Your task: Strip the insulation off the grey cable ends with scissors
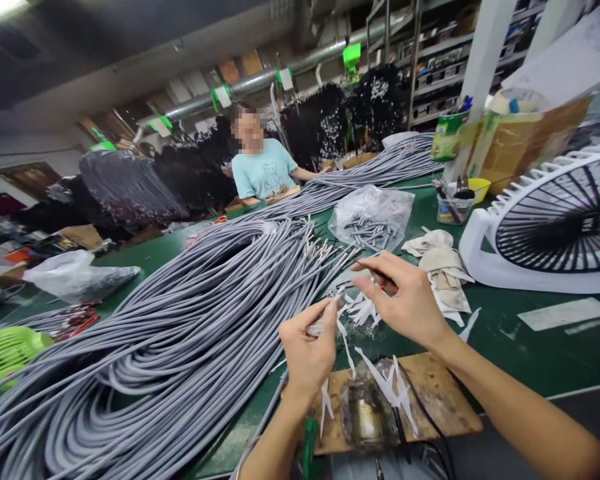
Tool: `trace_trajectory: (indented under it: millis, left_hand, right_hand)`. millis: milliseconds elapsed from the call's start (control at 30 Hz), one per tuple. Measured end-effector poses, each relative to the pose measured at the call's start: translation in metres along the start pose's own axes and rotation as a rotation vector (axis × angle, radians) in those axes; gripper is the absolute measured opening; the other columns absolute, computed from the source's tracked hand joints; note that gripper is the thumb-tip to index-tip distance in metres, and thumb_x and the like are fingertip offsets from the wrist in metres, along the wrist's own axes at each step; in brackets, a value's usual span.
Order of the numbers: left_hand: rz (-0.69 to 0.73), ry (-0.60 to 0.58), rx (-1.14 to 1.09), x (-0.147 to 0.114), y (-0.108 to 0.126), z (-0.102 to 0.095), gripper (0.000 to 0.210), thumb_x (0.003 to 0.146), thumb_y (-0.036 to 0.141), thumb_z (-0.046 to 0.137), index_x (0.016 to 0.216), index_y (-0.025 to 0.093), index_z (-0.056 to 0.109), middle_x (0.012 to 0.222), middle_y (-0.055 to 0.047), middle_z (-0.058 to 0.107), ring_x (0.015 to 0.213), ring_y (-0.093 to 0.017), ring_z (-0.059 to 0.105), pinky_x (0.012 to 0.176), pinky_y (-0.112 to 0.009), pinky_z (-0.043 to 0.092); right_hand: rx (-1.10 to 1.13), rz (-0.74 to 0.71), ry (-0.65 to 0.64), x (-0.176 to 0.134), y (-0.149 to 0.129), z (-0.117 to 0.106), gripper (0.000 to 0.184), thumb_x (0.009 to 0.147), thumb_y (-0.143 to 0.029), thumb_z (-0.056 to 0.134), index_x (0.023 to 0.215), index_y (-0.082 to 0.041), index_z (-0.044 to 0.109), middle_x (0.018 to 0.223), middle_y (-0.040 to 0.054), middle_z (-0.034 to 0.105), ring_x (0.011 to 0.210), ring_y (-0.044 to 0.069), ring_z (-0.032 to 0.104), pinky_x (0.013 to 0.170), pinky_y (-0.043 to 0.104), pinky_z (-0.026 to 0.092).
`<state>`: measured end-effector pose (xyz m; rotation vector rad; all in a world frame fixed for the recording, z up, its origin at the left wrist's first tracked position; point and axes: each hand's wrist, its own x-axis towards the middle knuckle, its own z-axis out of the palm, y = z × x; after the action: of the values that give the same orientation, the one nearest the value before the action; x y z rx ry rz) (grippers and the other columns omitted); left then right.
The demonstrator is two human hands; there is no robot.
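My left hand [310,343] is closed round the end of a grey cable [273,407], with a pale tip showing past the thumb. Just to the right, my right hand [405,293] has thumb and forefinger brought together. Something small, dark and orange shows between its fingers, too hidden to name. White torn strips [363,308] lie below the hands and hang near the left one. Beneath them sits a wooden board [445,393] carrying a dark metal block [369,417] and black cords. A large coil of grey cables [180,320] fills the left, their stripped ends close to my hands.
A white fan [485,267] stands at right, beside crumpled cloth gloves [443,267]. Behind my hands lies a clear bag [373,217] of grey pieces. A small tub of tools [455,207] stands farther back. A person [265,167] sits across the green table [500,347].
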<state>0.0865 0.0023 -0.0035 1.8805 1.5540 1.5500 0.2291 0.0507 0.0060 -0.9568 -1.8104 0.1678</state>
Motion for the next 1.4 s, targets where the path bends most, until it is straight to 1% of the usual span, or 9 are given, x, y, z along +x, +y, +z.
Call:
trace_trajectory:
  millis: [167,267,367,500,633,800,1000,1233,1400]
  left_hand:
    - [0.15,-0.116,0.102,0.007,-0.006,-0.01,0.019,0.079,0.019,0.052,0.085,0.014,0.07,0.063,-0.004,0.064,0.057,-0.012,0.056,0.056,-0.022,0.041]
    - [0.291,-0.182,0.183,0.007,-0.007,-0.012,0.02,0.078,0.017,0.052,0.084,0.016,0.071,0.053,-0.001,0.055,0.05,-0.01,0.047,0.05,-0.022,0.035]
    - [0.2,-0.158,0.055,0.006,-0.007,-0.009,0.018,0.079,0.02,0.054,0.085,0.017,0.07,0.059,-0.002,0.061,0.052,-0.011,0.05,0.052,-0.022,0.039]
    - [0.005,-0.007,-0.053,0.006,-0.008,-0.003,0.018,0.079,0.024,0.054,0.085,0.015,0.069,0.078,-0.006,0.069,0.071,-0.016,0.062,0.067,-0.025,0.046]
    - [0.062,-0.229,-0.044,0.008,-0.01,-0.002,0.017,0.078,0.024,0.056,0.08,0.014,0.07,0.066,-0.004,0.067,0.06,-0.014,0.059,0.058,-0.023,0.044]
    - [-0.118,-0.127,-0.101,0.012,-0.011,-0.008,0.026,0.081,0.029,0.051,0.073,0.012,0.069,0.064,-0.004,0.065,0.058,-0.013,0.055,0.055,-0.022,0.041]
    - [-0.003,-0.488,-0.01,0.013,-0.008,-0.008,0.03,0.083,0.03,0.048,0.067,0.013,0.067,0.054,0.0,0.053,0.051,-0.01,0.043,0.051,-0.022,0.031]
    - [-0.097,-0.441,0.0,0.018,-0.023,-0.005,0.033,0.084,0.027,0.042,0.063,0.013,0.063,0.046,0.003,0.036,0.044,-0.008,0.029,0.044,-0.022,0.02]
    - [0.112,-0.595,0.018,0.013,-0.018,-0.001,0.029,0.082,0.022,0.046,0.057,0.015,0.06,0.05,0.003,0.038,0.049,-0.009,0.032,0.049,-0.023,0.023]
  right_hand:
    - [0.139,-0.02,-0.115,0.0,-0.003,-0.003,0.012,0.079,-0.021,0.054,0.073,-0.015,0.062,0.065,-0.0004,0.054,0.055,0.008,0.042,0.054,0.022,0.032]
    - [0.318,0.187,-0.305,0.002,0.002,-0.001,0.017,0.076,-0.023,0.054,0.062,-0.014,0.058,0.052,-0.0036,0.043,0.048,0.007,0.035,0.046,0.021,0.026]
    - [0.595,0.377,-0.449,0.004,0.002,0.001,0.022,0.076,-0.03,0.053,0.064,-0.013,0.057,0.048,-0.0057,0.037,0.043,0.005,0.028,0.041,0.02,0.021]
    - [0.528,0.257,-0.301,0.0,-0.005,0.001,0.021,0.077,-0.031,0.053,0.067,-0.013,0.057,0.051,-0.005,0.036,0.045,0.005,0.028,0.041,0.02,0.022]
    - [0.342,0.201,-0.143,-0.001,-0.003,-0.001,0.017,0.078,-0.026,0.052,0.067,-0.014,0.056,0.052,-0.0049,0.037,0.046,0.006,0.029,0.042,0.02,0.024]
    - [0.292,0.086,-0.219,0.001,-0.003,-0.005,0.018,0.079,-0.024,0.051,0.065,-0.014,0.054,0.055,-0.0039,0.041,0.048,0.006,0.032,0.044,0.02,0.027]
    - [0.268,0.131,-0.174,0.001,0.0,-0.004,0.018,0.079,-0.023,0.051,0.064,-0.014,0.052,0.054,-0.0038,0.043,0.046,0.006,0.033,0.043,0.019,0.026]
    - [0.328,0.067,-0.262,-0.006,-0.004,0.005,0.014,0.08,-0.021,0.049,0.068,-0.015,0.052,0.061,-0.0013,0.048,0.049,0.006,0.037,0.044,0.019,0.029]
    - [0.369,0.208,-0.267,-0.001,0.01,0.007,0.016,0.078,-0.025,0.05,0.067,-0.015,0.05,0.054,-0.0047,0.039,0.047,0.006,0.032,0.042,0.019,0.025]
